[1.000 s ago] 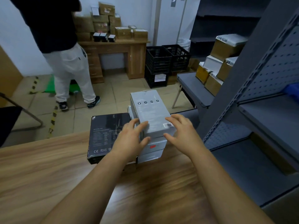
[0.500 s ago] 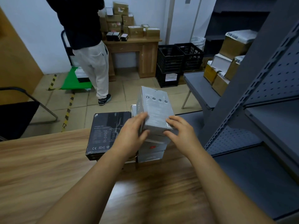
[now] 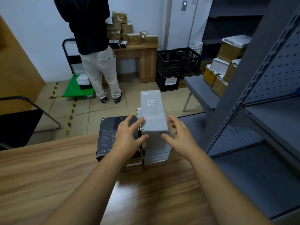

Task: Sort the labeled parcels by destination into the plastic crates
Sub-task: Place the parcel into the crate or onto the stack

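Observation:
A long grey box (image 3: 152,114) lies on top of a stack of white boxes (image 3: 156,157) at the far edge of the wooden table (image 3: 65,176). My left hand (image 3: 128,135) is against its left side with the thumb on its near corner. On the other side, my right hand (image 3: 178,135) has its thumb tip at the near right corner. The box is held between the two hands, fingers spread. A flat black box (image 3: 108,135) lies just left of the stack, partly under my left hand. Two black plastic crates (image 3: 169,64) stand stacked on the floor, with another crate (image 3: 190,59) beside them.
A person (image 3: 97,62) stands with their back to me at a wooden desk (image 3: 138,52) piled with cartons. A green cart (image 3: 73,88) is beside them. Grey shelving (image 3: 259,95) fills the right. A low grey table (image 3: 199,88) holds cardboard parcels (image 3: 227,51). A black chair (image 3: 19,124) is at the left.
The grey box has been turned from slanting to pointing straight away from me on the stack. My fingers have spread apart along its sides. The person has shifted right in view.

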